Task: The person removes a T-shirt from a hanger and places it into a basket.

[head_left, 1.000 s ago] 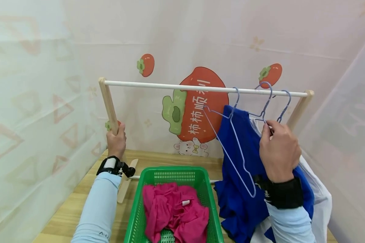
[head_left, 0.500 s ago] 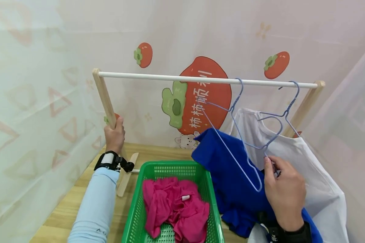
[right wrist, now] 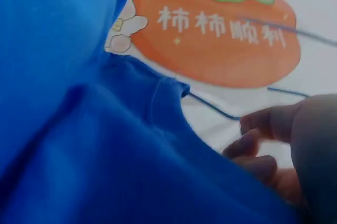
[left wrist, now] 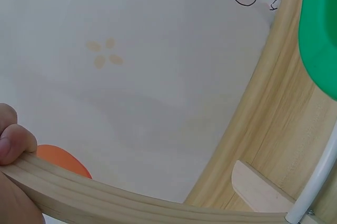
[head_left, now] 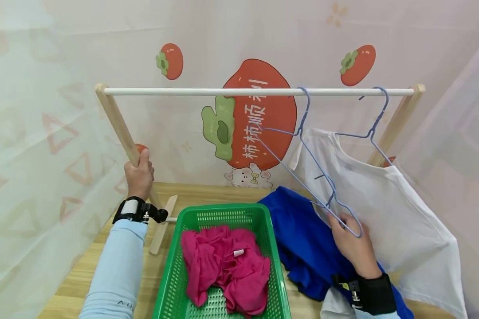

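Observation:
My left hand [head_left: 139,177] grips the left wooden post [head_left: 117,122] of a clothes rack, its fingers wrapped round it. My right hand [head_left: 355,246] pinches the neck of a blue wire hanger [right wrist: 213,106] carrying a blue shirt [right wrist: 142,129]. That hanger is off the rail [head_left: 191,91], low in front of the white shirt, and the blue shirt slumps toward the table. A bare blue hanger [head_left: 304,113] still hangs from the rail and overlaps my right hand in the head view. The white shirt [head_left: 403,221] hangs on another hanger [head_left: 377,115] at the right.
A green basket [head_left: 281,270] with a crumpled pink garment [head_left: 227,266] stands on the wooden table [head_left: 100,274] between my arms. The rack's left foot [head_left: 163,226] lies beside it. A printed curtain [head_left: 223,26] closes off the back and sides.
My right hand has lifted the blue shirt's hanger off the rail and lowered it toward the table, uncovering the white shirt behind. The left hand keeps its grip on the post.

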Demonstrator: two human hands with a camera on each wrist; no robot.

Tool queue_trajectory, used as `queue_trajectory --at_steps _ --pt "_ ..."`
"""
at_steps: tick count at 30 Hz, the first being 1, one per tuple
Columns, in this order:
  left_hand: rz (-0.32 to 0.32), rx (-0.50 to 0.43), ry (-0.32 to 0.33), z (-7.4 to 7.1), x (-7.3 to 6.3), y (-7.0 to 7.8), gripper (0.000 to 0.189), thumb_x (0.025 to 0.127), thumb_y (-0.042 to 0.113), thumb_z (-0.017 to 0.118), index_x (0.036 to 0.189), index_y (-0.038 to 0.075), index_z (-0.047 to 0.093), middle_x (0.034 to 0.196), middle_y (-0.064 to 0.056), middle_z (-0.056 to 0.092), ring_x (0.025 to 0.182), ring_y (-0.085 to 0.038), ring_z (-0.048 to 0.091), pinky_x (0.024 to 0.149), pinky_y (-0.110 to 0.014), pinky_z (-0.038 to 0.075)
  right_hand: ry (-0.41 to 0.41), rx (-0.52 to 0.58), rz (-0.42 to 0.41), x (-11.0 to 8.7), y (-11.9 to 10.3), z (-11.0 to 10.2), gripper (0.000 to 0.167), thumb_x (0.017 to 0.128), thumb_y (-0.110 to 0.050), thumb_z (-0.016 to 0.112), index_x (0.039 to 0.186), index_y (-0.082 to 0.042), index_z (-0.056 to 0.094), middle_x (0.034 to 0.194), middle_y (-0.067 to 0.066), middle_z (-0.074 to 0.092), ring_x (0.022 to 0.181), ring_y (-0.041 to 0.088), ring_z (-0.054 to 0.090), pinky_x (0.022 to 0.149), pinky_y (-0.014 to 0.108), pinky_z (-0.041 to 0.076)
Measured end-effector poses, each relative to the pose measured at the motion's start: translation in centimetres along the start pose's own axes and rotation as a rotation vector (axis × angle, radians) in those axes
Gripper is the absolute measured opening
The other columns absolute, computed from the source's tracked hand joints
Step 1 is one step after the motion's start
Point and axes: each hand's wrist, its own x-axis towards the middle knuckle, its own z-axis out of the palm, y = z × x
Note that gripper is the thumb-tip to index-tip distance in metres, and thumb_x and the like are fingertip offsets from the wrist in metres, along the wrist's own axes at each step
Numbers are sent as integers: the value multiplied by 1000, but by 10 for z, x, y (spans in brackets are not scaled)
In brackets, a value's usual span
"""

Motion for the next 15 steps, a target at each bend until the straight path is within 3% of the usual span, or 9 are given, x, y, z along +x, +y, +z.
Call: queue_trajectory --at_steps 9,15 --pt "18 -28 6 -3 -3 2 44 109 31 57 72 12 45 50 9 37 42 -3 35 41 -18 28 -363 129 -72 7 29 -17 56 107 -43 61 69 -10 37 62 -11 27 50 5 30 54 30 33" --pt "17 -13 -1 0 -2 1 41 110 32 56 75 12 46 51 9 38 44 -2 36 44 -18 29 -555 200 -176 2 32 -19 53 108 -32 62 67 -10 38 62 -14 26 51 -1 27 51 23 29"
